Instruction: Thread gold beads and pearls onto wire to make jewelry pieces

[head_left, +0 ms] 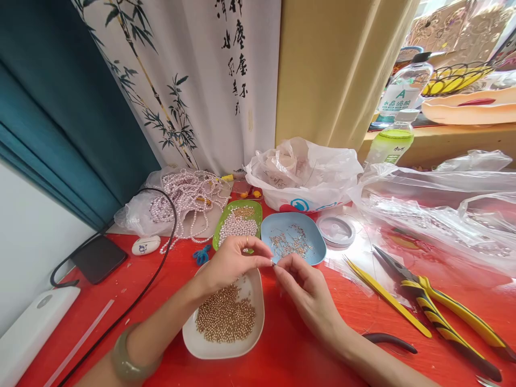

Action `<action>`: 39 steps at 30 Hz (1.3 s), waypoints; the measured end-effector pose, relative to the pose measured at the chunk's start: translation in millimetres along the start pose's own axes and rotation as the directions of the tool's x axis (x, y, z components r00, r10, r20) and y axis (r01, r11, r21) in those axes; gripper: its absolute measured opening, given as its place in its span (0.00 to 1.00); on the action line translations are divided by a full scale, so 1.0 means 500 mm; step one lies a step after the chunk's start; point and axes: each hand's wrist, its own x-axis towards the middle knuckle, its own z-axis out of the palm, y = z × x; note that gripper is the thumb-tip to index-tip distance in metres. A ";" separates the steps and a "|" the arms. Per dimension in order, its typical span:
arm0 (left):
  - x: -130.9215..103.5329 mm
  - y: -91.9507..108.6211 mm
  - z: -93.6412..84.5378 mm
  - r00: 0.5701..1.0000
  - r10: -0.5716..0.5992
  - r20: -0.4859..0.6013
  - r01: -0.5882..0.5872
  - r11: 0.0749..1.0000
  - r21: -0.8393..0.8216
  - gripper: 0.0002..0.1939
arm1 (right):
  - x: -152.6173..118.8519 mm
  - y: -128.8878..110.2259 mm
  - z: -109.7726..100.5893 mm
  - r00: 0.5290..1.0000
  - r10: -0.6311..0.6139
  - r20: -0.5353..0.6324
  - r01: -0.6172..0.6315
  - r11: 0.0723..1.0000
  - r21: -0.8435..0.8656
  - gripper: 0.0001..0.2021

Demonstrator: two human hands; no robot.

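Note:
My left hand [237, 259], with a ring on one finger, reaches over the back of a white tray [189, 341] of gold beads [226, 317]. Its thumb and forefinger are pinched together. Fingertip to fingertip with it, my right hand [304, 282] also pinches, just in front of a blue tray [320, 250]. Something tiny and dark is between the fingertips, too small to name. In the blue tray lie small metal pins and beads [292, 242]. Partly behind my left hand, a green tray [217, 228] holds pink pearl beads [237, 224] and some gold ones.
Yellow tweezers [389, 298], large pliers [437, 306] and a dark-handled tool [391, 339] lie at right. A wire spool [336, 231] sits beside the blue tray. Plastic bags [306, 172] and pearl strands [185, 196] line the back. A black cable [137, 301] crosses the left.

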 end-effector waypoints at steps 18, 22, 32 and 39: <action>-0.002 0.006 -0.012 0.992 0.104 0.069 -0.109 0.991 0.078 0.02 | 0.001 0.002 0.002 0.999 0.002 0.045 -0.011 0.978 0.208 0.07; -0.004 0.010 -0.011 0.989 0.129 0.068 -0.136 0.984 0.113 0.02 | 0.001 0.005 0.001 0.997 -0.013 0.079 -0.004 0.977 0.212 0.07; -0.006 0.016 -0.045 0.999 -0.009 0.038 -0.006 0.926 0.377 0.08 | 0.001 -0.002 -0.002 1.000 0.016 0.026 -0.017 0.999 0.036 0.08; -0.015 0.006 -0.058 0.977 -0.070 0.203 -0.117 0.618 0.777 0.09 | 0.002 0.002 0.000 0.998 0.054 0.010 -0.055 0.995 0.087 0.09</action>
